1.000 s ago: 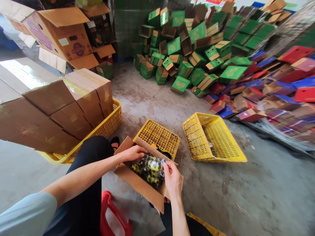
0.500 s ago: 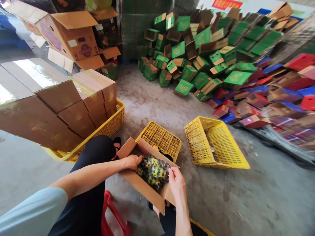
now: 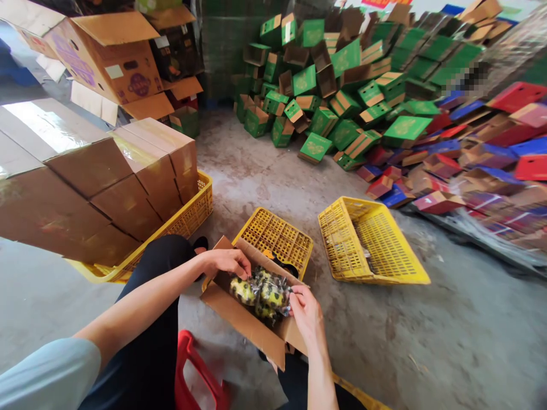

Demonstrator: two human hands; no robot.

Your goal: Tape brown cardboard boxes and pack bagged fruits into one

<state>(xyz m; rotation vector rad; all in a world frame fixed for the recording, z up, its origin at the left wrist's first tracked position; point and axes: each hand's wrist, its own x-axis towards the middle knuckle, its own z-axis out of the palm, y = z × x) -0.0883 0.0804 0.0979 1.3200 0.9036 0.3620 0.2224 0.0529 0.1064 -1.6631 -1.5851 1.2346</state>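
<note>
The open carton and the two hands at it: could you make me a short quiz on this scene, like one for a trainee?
1. True or false: the fingers of the right hand hold the plastic wrap in the open carton.
2. What colour is the crate furthest to the right? A) red B) yellow C) blue
3. Short answer: which hand is nearer to the stacked cartons with tape on top?

Key: 1. True. 2. B. 3. The left hand.

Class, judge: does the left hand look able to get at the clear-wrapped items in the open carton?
Probably yes: the carton is open on top, with the left hand right at the items.
</note>
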